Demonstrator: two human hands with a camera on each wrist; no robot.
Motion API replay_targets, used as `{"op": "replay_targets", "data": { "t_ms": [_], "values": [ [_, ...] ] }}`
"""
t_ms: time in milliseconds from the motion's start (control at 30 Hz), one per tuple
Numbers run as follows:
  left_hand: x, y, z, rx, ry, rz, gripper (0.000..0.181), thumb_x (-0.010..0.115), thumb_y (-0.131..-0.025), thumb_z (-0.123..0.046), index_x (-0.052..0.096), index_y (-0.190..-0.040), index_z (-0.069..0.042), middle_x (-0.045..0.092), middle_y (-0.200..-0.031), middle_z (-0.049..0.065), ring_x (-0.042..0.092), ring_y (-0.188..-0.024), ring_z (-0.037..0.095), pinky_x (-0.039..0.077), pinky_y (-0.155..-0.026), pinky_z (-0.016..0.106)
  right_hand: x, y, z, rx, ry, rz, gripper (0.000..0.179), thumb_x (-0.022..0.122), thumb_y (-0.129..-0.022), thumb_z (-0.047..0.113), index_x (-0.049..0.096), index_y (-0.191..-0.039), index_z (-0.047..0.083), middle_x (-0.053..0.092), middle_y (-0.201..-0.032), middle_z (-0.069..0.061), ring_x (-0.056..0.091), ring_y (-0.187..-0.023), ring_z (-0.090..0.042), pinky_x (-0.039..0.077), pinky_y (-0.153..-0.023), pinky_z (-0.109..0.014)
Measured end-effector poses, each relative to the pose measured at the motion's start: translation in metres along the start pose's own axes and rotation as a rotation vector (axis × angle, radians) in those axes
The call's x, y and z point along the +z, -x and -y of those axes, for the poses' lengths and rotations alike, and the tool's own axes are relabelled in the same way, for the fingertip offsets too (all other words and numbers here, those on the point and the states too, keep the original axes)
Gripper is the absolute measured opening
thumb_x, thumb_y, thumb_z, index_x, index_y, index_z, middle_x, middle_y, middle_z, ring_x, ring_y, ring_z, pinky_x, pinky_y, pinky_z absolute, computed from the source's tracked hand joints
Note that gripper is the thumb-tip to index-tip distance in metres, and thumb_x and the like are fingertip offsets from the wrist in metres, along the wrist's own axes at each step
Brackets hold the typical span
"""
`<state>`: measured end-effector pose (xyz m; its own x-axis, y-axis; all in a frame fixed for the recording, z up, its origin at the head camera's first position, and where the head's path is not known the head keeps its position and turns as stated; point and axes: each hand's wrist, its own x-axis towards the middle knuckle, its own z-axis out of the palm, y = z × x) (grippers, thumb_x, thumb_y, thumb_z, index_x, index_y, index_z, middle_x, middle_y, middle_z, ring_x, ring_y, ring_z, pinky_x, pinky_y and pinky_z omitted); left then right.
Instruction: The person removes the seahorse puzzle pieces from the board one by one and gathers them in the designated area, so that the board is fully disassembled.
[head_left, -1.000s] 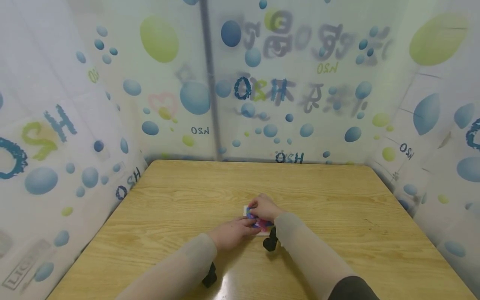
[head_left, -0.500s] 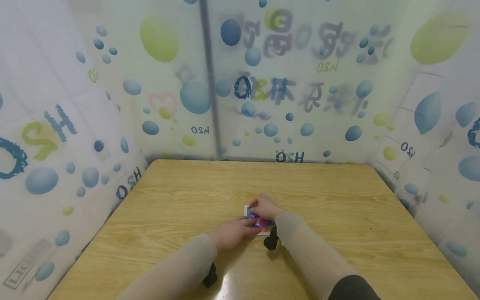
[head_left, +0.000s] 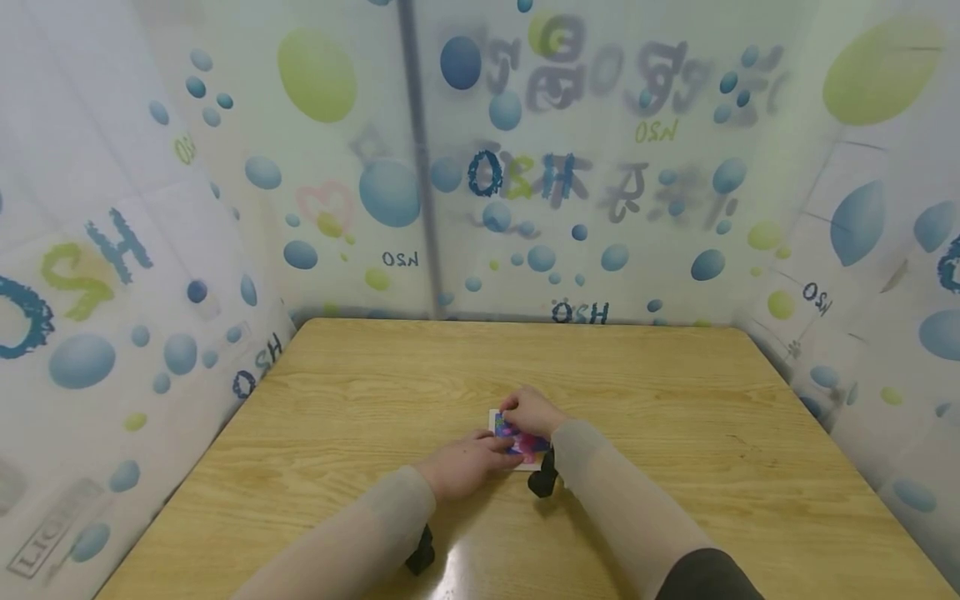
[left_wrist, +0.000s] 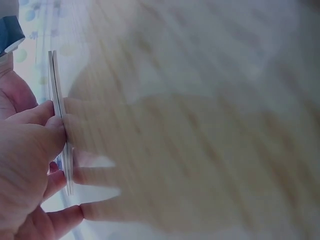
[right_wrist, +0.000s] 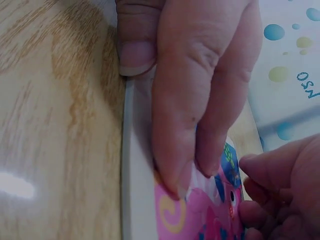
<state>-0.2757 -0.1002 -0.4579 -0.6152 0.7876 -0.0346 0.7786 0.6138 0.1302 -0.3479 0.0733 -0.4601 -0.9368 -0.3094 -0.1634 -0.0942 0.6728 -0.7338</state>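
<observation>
Walls: pale sheets (head_left: 615, 233) on three sides, printed with blue and green bubbles and "H2O" lettering, partly mirrored; blurred grey characters show on the back one, beside a dark upright strip (head_left: 420, 150).
Surface: light wood-grain top (head_left: 375, 383), rounded far corners, a glare spot (head_left: 450, 575) at the near side.
Board: thin, pale-rimmed, with a pink and blue picture (right_wrist: 207, 210); on the surface, around its middle, under and between the hands.
Left grip: the left hand (head_left: 467, 463) has its fingers stretched loosely across the picture, thumb at the near rim.
Right grip: the right hand (head_left: 531, 415) has its fingers bent at the far side of the board; whether they pinch anything there, I cannot tell.
Arms: pale sleeves (head_left: 352, 533), a small black device (head_left: 422, 552) under each wrist.
Hidden: most of the picture, behind fingers.
Cut off: both forearms, at the lower frame edge.
Hard to make out: the left wrist view is hazy; the board shows edge-on there, in thin layers parted at one end.
</observation>
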Motion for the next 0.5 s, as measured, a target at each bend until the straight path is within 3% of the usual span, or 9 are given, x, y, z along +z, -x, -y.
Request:
{"op": "replay_targets", "data": {
  "t_ms": [233, 500],
  "values": [
    [-0.0005, -0.0012, -0.0011, 0.001, -0.021, 0.0, 0.04, 0.045, -0.102, -0.016, 0.051, -0.141, -0.025, 0.043, -0.148, 0.004, 0.042, -0.131, 0.031, 0.043, -0.103, 0.045, -0.0006, 0.0015, 0.0003, 0.019, -0.013, -0.01, 0.014, 0.058, -0.095, 0.012, 0.068, -0.101, 0.005, 0.061, -0.101, -0.006, 0.054, -0.093, -0.02, 0.046, -0.088, -0.04],
    [0.0012, -0.0048, -0.0011, -0.007, -0.039, 0.021, 0.042, 0.051, -0.099, -0.033, 0.051, -0.141, -0.024, 0.044, -0.147, 0.004, 0.043, -0.131, 0.032, 0.034, -0.11, 0.041, -0.0013, -0.0003, -0.001, 0.048, -0.01, -0.011, 0.015, 0.057, -0.096, 0.016, 0.068, -0.1, 0.008, 0.061, -0.099, -0.004, 0.054, -0.091, -0.018, 0.046, -0.086, -0.038]
  ]
}}
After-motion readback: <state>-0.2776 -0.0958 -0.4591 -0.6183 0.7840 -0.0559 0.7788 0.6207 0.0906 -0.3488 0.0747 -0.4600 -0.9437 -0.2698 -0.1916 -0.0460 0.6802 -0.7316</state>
